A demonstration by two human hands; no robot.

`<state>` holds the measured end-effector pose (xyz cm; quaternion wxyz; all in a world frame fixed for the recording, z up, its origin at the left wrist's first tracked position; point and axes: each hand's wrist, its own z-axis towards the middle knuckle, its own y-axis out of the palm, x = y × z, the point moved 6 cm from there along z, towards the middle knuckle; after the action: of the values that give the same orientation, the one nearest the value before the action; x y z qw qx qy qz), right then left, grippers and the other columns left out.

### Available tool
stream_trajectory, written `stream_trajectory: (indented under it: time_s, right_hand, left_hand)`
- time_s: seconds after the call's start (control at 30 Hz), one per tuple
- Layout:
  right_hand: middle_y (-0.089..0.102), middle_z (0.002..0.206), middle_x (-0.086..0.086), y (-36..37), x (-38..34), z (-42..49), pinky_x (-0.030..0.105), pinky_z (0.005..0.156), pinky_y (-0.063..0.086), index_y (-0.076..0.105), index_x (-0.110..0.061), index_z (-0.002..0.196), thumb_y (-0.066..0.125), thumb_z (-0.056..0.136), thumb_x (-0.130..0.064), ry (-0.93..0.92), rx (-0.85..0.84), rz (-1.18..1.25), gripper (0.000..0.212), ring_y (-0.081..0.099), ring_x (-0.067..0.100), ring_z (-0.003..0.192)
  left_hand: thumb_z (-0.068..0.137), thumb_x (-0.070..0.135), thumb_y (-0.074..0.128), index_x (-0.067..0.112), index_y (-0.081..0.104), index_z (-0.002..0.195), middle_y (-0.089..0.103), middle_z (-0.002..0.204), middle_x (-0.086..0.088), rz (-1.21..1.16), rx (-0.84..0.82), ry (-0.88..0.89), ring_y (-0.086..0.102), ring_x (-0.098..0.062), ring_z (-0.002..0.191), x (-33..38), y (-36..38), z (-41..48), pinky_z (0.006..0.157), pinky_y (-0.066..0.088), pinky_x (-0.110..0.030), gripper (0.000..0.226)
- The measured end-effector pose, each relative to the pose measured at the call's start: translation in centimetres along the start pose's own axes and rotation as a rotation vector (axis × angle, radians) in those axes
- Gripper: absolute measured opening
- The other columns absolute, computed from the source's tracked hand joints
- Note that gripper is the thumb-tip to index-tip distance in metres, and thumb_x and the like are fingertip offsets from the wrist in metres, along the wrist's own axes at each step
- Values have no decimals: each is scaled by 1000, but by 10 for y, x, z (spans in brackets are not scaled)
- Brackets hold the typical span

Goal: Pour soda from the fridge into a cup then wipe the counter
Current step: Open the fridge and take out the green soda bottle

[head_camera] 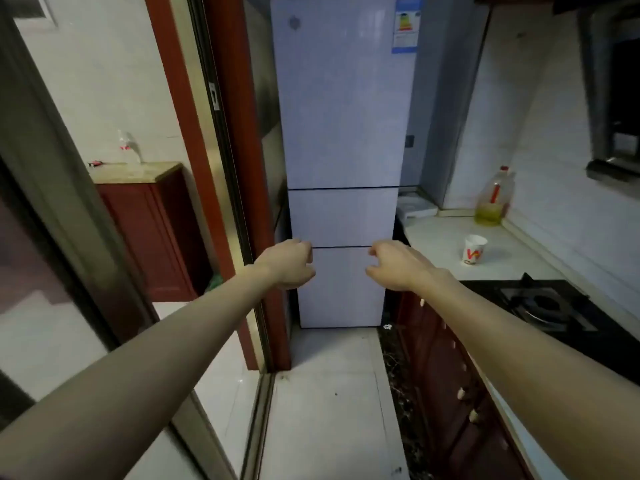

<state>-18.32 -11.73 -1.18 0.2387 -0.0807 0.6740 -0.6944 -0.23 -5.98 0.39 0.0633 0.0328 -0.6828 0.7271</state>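
Fingers loosely curled, holding nothing: left hand (pixel 289 263), right hand (pixel 398 265), before closed fridge (pixel 341 133). Risk: swinging door striking counter (pixel 446 237), toppling cup (pixel 474 249).

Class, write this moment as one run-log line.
stage: approach | fridge: doors shut | left hand: empty | right hand: empty | cup: on counter

Red "W" on paper cup (pixel 474 249), energy label (pixel 408 24) on fridge (pixel 341 133), print illegible
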Motion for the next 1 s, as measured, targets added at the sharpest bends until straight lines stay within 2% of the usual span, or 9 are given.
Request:
stream_trajectory:
  time_s: [0.23, 0.33, 0.6, 0.73, 0.93, 1.0]
  right_hand:
    - [61, 114, 13, 22, 6, 59, 43, 86, 52, 56, -6, 116, 51, 90, -30, -37, -64, 25, 35, 60, 29, 98]
    - [60, 107, 11, 38, 9, 94, 41, 81, 52, 55, -6, 115, 49, 91, -29, -46, -79, 17, 33, 58, 27, 92]
    - [59, 121, 13, 61, 11, 219, 44, 91, 50, 55, -6, 119, 50, 90, -30, 6, -105, 18, 37, 58, 32, 106]
    - [61, 116, 13, 65, 12, 282, 45, 89, 52, 57, -5, 116, 49, 91, -27, 32, -109, 21, 34, 60, 31, 102]
    - [61, 109, 12, 78, 25, 353, 44, 83, 53, 57, -5, 107, 48, 90, -23, 37, -135, -8, 27, 59, 30, 94]
    - [61, 111, 14, 83, 33, 377, 45, 84, 53, 57, -3, 110, 49, 90, -23, 41, -145, -2, 30, 60, 31, 96]
  left_hand:
    - [91, 27, 53, 12, 53, 118, 58, 115, -9, 22, -59, -80, 54, -20, 92, -28, 20, 48, 79, 49, -33, 31]
    - [92, 28, 54, 12, 52, 121, 58, 118, -9, 9, -72, -93, 58, -24, 99, -46, 29, 80, 83, 52, -36, 33]
    - [88, 28, 52, 14, 54, 109, 63, 110, -9, 12, -111, -54, 61, -29, 95, -110, 47, 201, 79, 52, -39, 25]
    - [89, 30, 51, 13, 55, 110, 61, 113, -8, 30, -123, -32, 61, -30, 98, -143, 54, 264, 85, 53, -44, 27]
    - [93, 27, 49, 9, 54, 117, 57, 119, -10, 60, -179, -13, 59, -31, 104, -170, 82, 329, 81, 50, -40, 31]
    - [93, 27, 48, 9, 53, 118, 56, 119, -11, 49, -187, -12, 59, -32, 104, -177, 87, 351, 82, 50, -41, 31]
